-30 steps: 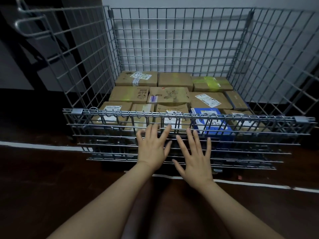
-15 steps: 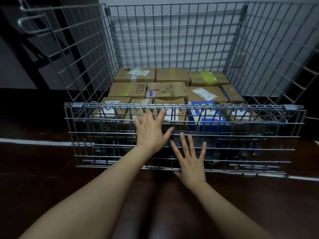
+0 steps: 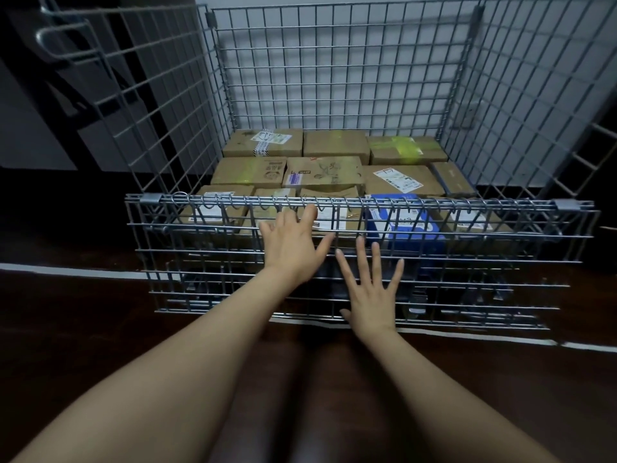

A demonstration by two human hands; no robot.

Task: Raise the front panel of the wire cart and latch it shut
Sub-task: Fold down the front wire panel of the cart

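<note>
Here, the front panel (image 3: 467,262) of the wire cart (image 3: 334,78) hangs folded down from the low front rail, a grid of thin shiny steel rods with a row of wire loops along its top. The left hand (image 3: 293,245) lies flat and spread against the panel just under those loops, gripping nothing. The right hand (image 3: 372,289), fingers splayed, presses lower, beside it. Behind the panel sit flat-topped cardboard boxes (image 3: 320,172) and one blue box (image 3: 405,222).

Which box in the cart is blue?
The blue box is in the front row, right of the middle, just behind the folded front panel. All the other boxes around it are brown cardboard.
</note>
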